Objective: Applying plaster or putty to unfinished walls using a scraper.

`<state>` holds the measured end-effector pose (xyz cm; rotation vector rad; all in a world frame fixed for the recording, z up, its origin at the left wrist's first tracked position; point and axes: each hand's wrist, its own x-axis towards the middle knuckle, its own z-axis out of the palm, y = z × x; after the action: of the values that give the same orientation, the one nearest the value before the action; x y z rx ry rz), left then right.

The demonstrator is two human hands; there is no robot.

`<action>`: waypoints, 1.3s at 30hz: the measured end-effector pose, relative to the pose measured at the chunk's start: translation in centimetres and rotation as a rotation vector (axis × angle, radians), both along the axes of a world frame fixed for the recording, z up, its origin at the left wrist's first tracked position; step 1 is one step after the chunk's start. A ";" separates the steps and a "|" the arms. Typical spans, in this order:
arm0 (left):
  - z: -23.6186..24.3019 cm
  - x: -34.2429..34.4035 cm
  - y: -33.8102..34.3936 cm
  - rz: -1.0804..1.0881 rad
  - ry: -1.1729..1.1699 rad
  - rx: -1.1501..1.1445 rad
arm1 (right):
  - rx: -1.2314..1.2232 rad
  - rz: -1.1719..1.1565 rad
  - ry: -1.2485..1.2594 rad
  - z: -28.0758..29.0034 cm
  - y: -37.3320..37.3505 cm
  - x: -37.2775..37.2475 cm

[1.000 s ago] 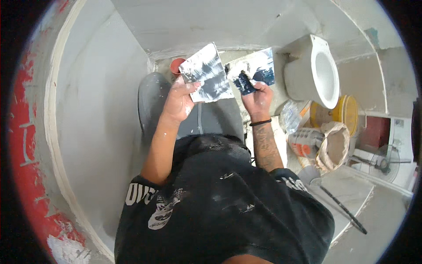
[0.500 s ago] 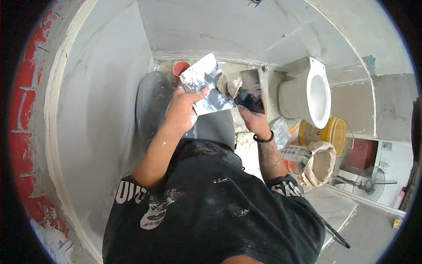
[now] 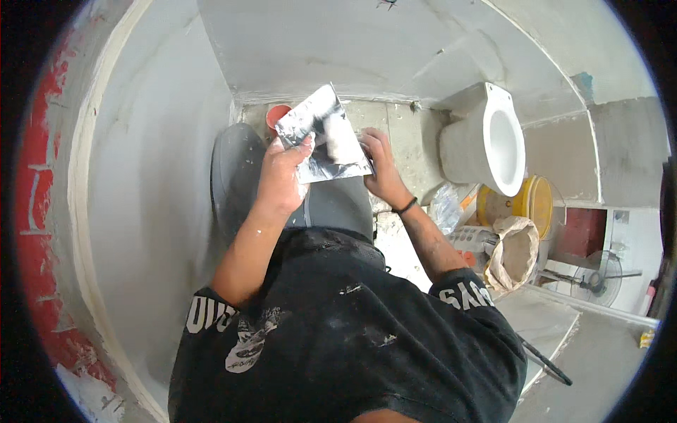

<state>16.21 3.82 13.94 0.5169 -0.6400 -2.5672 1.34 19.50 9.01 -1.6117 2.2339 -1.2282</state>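
Note:
My left hand point(image 3: 281, 176) grips a flat, shiny metal plastering blade point(image 3: 308, 113) by its near left side, thumb on top. On its face lies a pale lump of putty point(image 3: 341, 144) with smears around it. My right hand point(image 3: 384, 169) is curled at the plate's right edge, closed on a second, dark scraper blade point(image 3: 367, 151). Only a narrow dark edge of that blade shows; the rest is hidden by the plate and fingers. White putty marks my fingers. A red cup point(image 3: 278, 114) stands on the floor just beyond the left hand.
A white toilet bowl point(image 3: 502, 144) stands at the right. Nearer are a yellow bucket point(image 3: 532, 204), an open sack point(image 3: 511, 257) and clear plastic wrapping point(image 3: 444, 208). Grey wall panels point(image 3: 166, 162) close in at left and ahead. A fan point(image 3: 598, 280) is at far right.
My right hand has turned the dark scraper from face-on to nearly edge-on and brought it against the plate. The putty that was between the blades now lies on the plate.

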 end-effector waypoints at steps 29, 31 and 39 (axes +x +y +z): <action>-7.3 -1.5 -4.4 -0.045 -0.045 0.038 | 0.103 -0.085 -0.007 7.9 -0.4 2.1; -7.8 -1.7 -3.9 -0.021 -0.080 0.103 | 0.106 0.001 0.094 8.0 -1.1 2.9; -7.0 -2.9 -2.2 0.100 -0.131 -0.066 | 0.326 0.028 0.331 5.5 -3.6 4.4</action>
<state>13.31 1.57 6.95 0.6822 -0.7223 -2.4247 5.78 15.86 14.51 -1.8039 2.4271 -0.5779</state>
